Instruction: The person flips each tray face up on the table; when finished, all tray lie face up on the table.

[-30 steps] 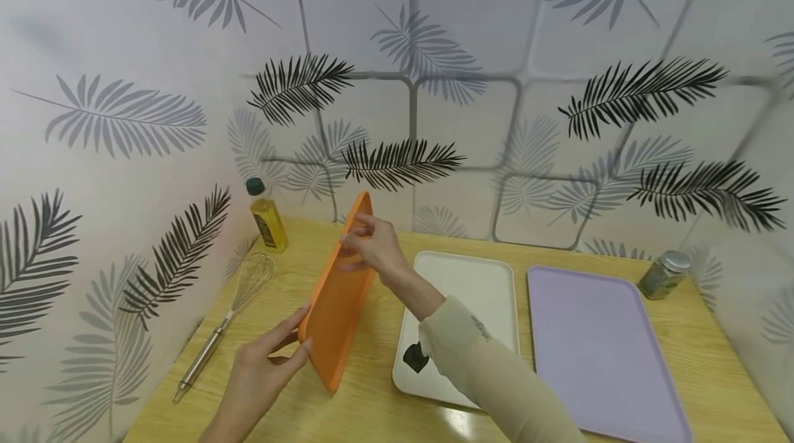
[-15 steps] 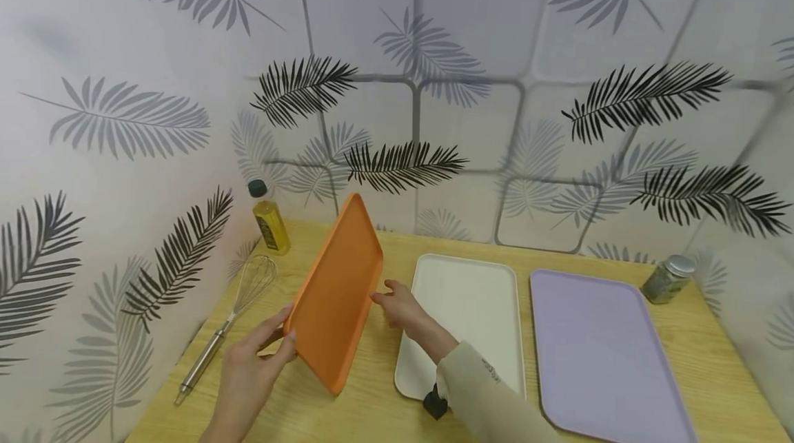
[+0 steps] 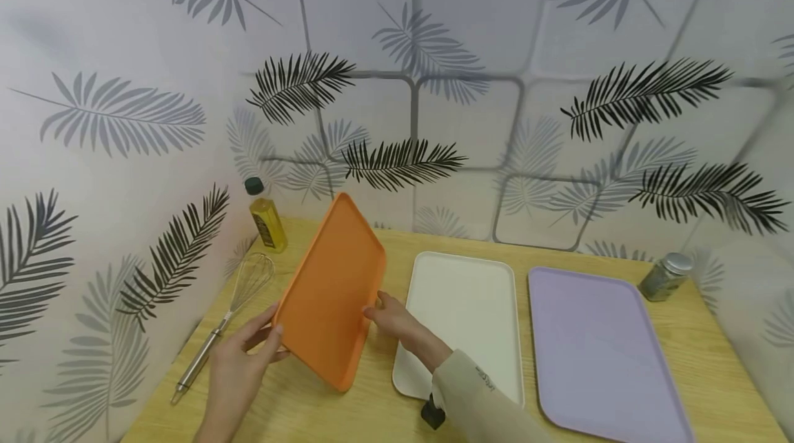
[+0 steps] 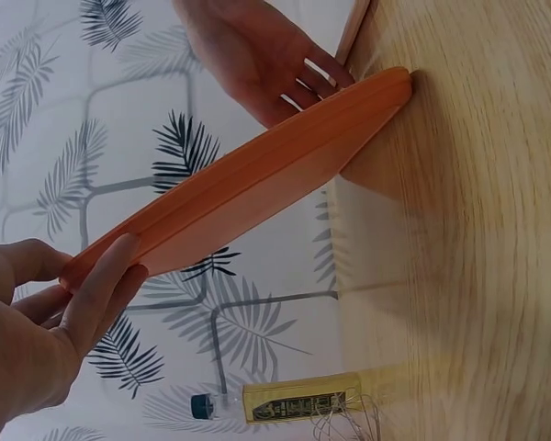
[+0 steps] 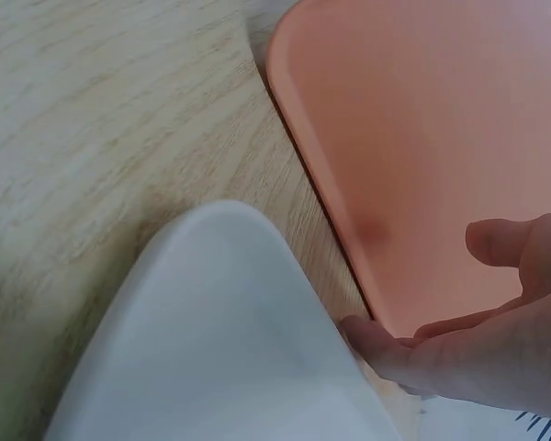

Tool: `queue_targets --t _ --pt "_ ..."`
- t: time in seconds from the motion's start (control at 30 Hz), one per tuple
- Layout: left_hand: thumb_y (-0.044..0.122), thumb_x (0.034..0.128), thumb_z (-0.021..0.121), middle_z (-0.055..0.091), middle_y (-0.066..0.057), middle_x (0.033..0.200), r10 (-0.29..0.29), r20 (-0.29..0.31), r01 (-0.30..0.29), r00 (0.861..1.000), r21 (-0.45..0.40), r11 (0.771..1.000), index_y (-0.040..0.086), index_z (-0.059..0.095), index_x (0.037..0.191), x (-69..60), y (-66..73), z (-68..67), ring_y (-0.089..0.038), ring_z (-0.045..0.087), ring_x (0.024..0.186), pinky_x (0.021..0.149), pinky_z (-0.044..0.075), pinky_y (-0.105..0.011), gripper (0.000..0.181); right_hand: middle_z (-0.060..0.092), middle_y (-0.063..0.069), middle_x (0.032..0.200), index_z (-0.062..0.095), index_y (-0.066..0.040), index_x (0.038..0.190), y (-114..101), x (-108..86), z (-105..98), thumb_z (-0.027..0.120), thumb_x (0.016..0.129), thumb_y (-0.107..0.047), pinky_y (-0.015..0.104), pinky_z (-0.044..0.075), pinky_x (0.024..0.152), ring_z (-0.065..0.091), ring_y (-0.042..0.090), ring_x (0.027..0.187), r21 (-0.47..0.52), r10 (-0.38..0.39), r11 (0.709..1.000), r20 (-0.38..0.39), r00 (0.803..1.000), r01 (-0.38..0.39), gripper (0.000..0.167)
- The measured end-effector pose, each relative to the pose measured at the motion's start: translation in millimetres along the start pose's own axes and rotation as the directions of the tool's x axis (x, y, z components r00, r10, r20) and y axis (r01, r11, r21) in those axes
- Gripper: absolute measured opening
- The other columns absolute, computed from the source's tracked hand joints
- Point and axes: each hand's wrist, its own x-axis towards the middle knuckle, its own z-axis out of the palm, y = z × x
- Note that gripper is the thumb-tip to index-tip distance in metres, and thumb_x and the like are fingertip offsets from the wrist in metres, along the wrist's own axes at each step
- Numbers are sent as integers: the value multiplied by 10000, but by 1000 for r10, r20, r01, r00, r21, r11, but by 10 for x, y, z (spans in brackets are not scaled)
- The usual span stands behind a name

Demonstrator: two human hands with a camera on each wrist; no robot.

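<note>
An orange tray [image 3: 331, 291] stands tilted on its lower long edge, its inner face turned to the right. My left hand [image 3: 238, 360] pinches its near left corner, as the left wrist view shows with the fingers [image 4: 96, 285] on the underside. At the lower right edge is my right hand [image 3: 397, 326]. In the right wrist view its fingertips [image 5: 372, 340] are at the tray's rim, and the thumb [image 5: 500, 241] hovers off the inner face. A white tray [image 3: 465, 305] lies flat just under the right forearm.
A purple tray [image 3: 595, 346] lies to the right, with a small glass jar [image 3: 666, 277] behind it. On the left lie a whisk [image 3: 226, 322] and, standing further back, a green-capped oil bottle [image 3: 267, 219]. Patterned walls [image 3: 459, 119] bound the wooden table.
The orange tray has tipped from nearly upright toward the left, showing more of its inner face. My right hand has let go of its upper edge and come down to the lower right edge.
</note>
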Motion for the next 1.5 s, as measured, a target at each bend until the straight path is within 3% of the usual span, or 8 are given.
queue_targets --t 0.13,0.4,0.8,1.0,1.2,1.33,1.43,1.5 --pt "-25 897 639 626 -226 1204 -85 28 86 996 -24 996 -14 623 1253 31 -6 -35 -21 675 812 631 582 -293 357 337 292 1470 241 106 1464 -17 -13 7 562 959 -208 544 281 1098 316 420 1360 20 -44 999 -12 999 44 676" --pt "103 940 627 558 -235 1302 -252 89 261 964 -101 960 0 557 1328 65 -75 -127 -65 687 873 698 584 -340 407 359 289 1456 236 110 1462 -28 -12 3 573 939 -161 515 273 1111 329 394 1361 33 -66 997 -45 997 68 679" --pt "58 936 618 626 -22 1125 -332 71 339 941 -215 916 -53 529 1324 116 -210 -210 -106 682 897 718 580 -400 413 452 277 1383 313 119 1423 0 24 10 632 852 -95 489 378 1043 443 369 1270 4 -55 998 -124 991 56 688" --pt "26 937 605 623 22 1090 -377 81 385 923 -261 885 -65 493 1348 135 -299 -252 -102 672 917 749 572 -410 436 592 224 1185 477 114 1301 33 37 -3 639 769 8 365 513 805 571 286 994 -2 -62 998 -198 978 63 566" --pt "39 942 602 603 82 1098 -413 99 422 905 -309 852 -81 434 1381 168 -396 -298 -94 663 929 773 566 -412 485 642 224 1121 578 95 1211 59 68 -41 642 726 103 253 503 640 599 212 844 6 -55 998 -248 967 58 490" --pt "40 956 578 574 56 1136 -444 111 456 889 -316 832 -61 420 1391 180 -440 -331 -110 670 919 790 563 -413 474 652 270 1081 483 147 1310 69 57 -66 624 728 179 306 570 678 662 278 891 62 -59 995 -249 967 76 600" --pt "39 964 562 559 -11 1181 -454 124 469 882 -313 826 -46 414 1397 186 -462 -350 -133 676 913 800 561 -421 466 642 300 1074 371 182 1370 80 46 -91 615 721 218 364 584 706 669 343 925 89 -68 992 -247 967 93 695" --pt "38 966 557 531 -59 1232 -454 133 472 881 -315 823 -42 404 1407 196 -475 -357 -136 673 922 809 558 -425 473 640 303 1086 393 166 1369 87 47 -108 612 717 224 371 587 680 674 343 912 102 -64 991 -248 967 92 690"
